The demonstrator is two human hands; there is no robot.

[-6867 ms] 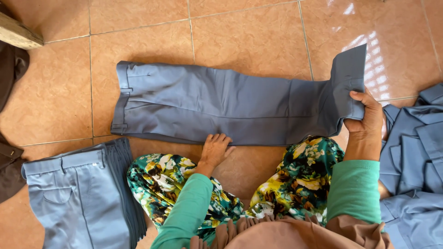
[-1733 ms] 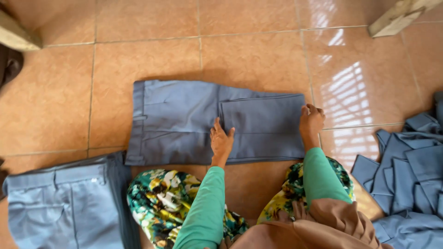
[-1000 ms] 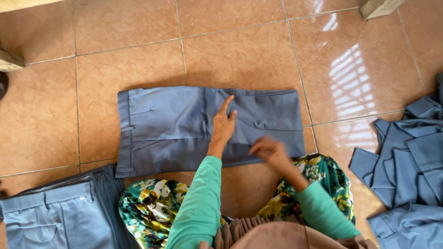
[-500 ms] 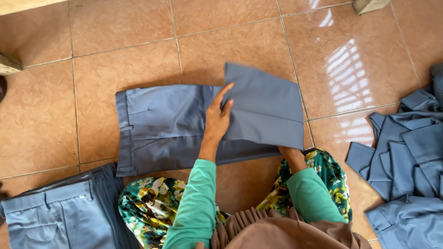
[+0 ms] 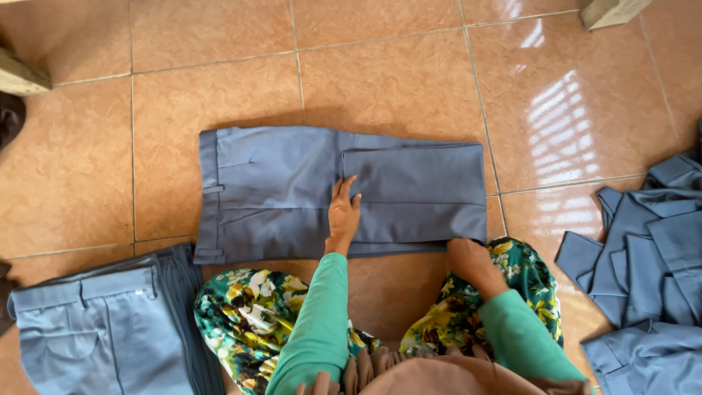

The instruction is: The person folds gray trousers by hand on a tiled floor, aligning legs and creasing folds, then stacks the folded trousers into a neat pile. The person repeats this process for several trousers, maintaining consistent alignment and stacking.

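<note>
The left hand (image 5: pixel 344 217) lies flat, fingers spread open, pressing the middle of the folded grey-blue trousers (image 5: pixel 292 190) at the edge of the doubled-over leg; the right hand (image 5: pixel 468 261) rests at the trousers' near right corner, its grip impossible to tell. The trousers lie on the tiled floor (image 5: pixel 395 80), a folded stack (image 5: pixel 95 329) left of them, loose garments (image 5: pixel 643 249) right

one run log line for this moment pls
left hand: flat on grey trousers at fold edge | right hand: at folded leg's near right corner | stack of folded trousers: left | unfolded pile: right
</note>
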